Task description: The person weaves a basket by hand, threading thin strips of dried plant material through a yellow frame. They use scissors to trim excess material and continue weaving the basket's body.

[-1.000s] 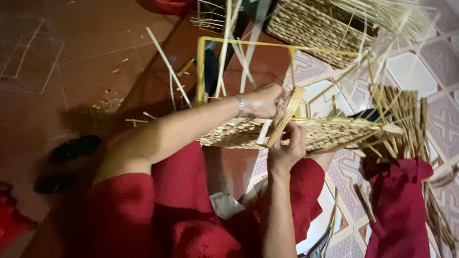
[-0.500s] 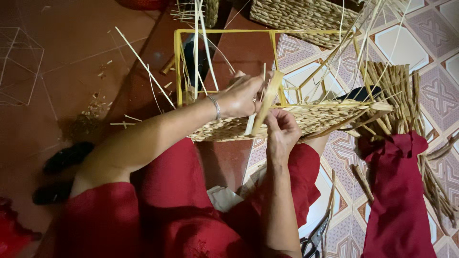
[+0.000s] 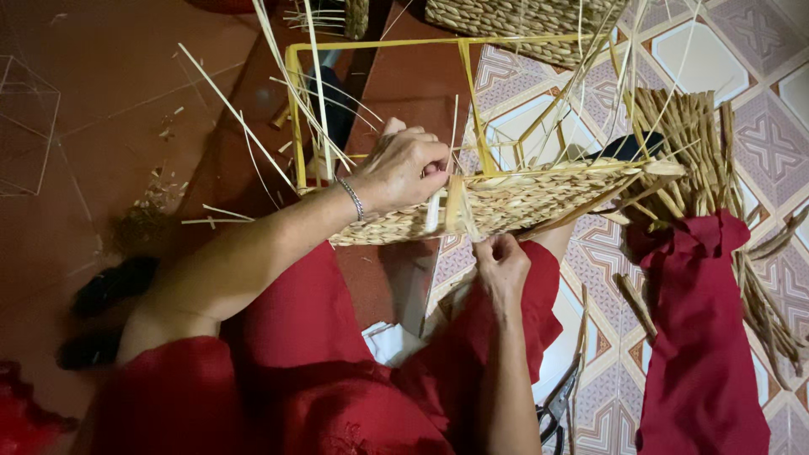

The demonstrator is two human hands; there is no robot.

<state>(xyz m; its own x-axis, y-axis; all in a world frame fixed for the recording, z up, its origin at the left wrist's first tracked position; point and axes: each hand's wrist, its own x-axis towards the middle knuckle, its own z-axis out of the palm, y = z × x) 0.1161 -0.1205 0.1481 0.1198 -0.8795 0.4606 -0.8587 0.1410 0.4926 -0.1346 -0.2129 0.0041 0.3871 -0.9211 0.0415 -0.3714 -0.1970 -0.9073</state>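
Note:
A half-woven straw basket on a yellow wire frame rests across my lap. My left hand, with a silver bracelet on its wrist, lies on the woven side and pinches a pale straw strand at the top edge. Below the basket, my right hand is closed on the lower end of that same strand. Loose thin straws stick up from the frame's left corner.
A bundle of dried straw wrapped in red cloth lies at the right on the patterned tile floor. Scissors lie beside my right forearm. Another woven basket sits at the top. Dark sandals lie at left.
Both hands have shifted along the basket's edge; the strand that stood up in my left hand is now pulled down through the weave, with my right hand lower beneath the basket.

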